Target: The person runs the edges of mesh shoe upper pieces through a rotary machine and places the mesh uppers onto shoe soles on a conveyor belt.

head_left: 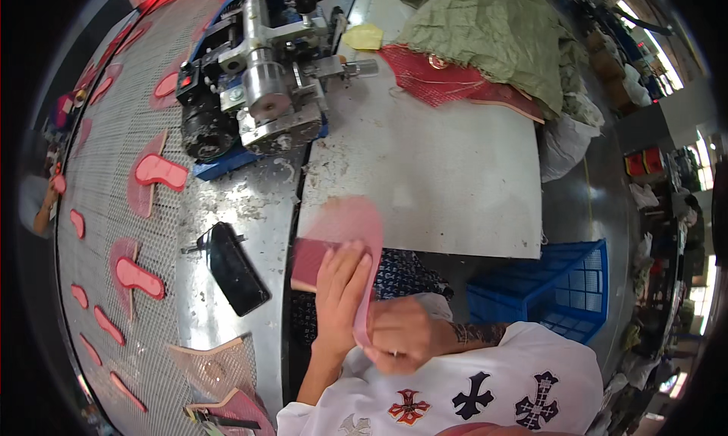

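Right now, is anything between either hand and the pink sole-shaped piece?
Nothing visible stands between the right hand and the near end of the pink sole-shaped piece, which it holds. The left hand lies over it; whether the dark red mesh extends beneath is hidden.

Beyond a blue basket (497, 299), a green sack (485, 34) drapes over the far end of a white table (447, 178).

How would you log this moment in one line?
Left hand: fingers across pink sole | Right hand: gripping sole's lower end | Metal machine: beyond hands, to the left | Blue crate: right of hands
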Tool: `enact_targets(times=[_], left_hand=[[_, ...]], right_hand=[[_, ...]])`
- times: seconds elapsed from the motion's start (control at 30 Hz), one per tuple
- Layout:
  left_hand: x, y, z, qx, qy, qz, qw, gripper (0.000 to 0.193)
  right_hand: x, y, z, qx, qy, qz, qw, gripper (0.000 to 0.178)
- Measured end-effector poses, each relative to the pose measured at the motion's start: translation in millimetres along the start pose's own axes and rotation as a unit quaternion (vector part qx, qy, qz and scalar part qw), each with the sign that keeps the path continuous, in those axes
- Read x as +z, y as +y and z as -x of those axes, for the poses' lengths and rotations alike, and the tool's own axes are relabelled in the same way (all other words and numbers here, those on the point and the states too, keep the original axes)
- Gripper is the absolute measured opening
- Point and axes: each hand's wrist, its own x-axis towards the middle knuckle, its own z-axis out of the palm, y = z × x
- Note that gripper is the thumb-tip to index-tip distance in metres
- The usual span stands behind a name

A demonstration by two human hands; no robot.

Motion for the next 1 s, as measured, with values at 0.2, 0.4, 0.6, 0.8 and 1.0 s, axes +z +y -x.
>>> enact_targets(times=[0.2, 0.4, 0.6, 0.8, 1.0], left_hand=[[-35.0, -0.6, 6.1, -0.163, 0.036, 0.180, 0.969, 0.026], [-20.9, -0.5, -2.0, -0.257, 0.198, 0.420, 0.848, 0.028], [-0.2, 5.5, -50.2, -0.283, 0.133, 0.556, 0.770, 0.030], [10.7, 15.4, -114.1, -0.294, 0.018, 0.571, 0.766, 0.030], [21.0, 8.1, -155.2, -0.290, -0.025, 0.593, 0.751, 0.046]], right_hand=[[-17.0, 13.1, -34.5, -0.037, 0.023, 0.072, 0.996, 0.017], [-39.0, 48.1, -48.9, 0.128, 0.262, 0.114, 0.950, 0.038], [-78.4, 58.0, -4.2, 0.326, 0.167, -0.255, 0.895, 0.028], [-92.2, 62.6, -6.0, 0.182, 0.342, -0.158, 0.908, 0.029], [-99.9, 57.6, -32.8, 0.163, 0.408, -0.166, 0.883, 0.029]])
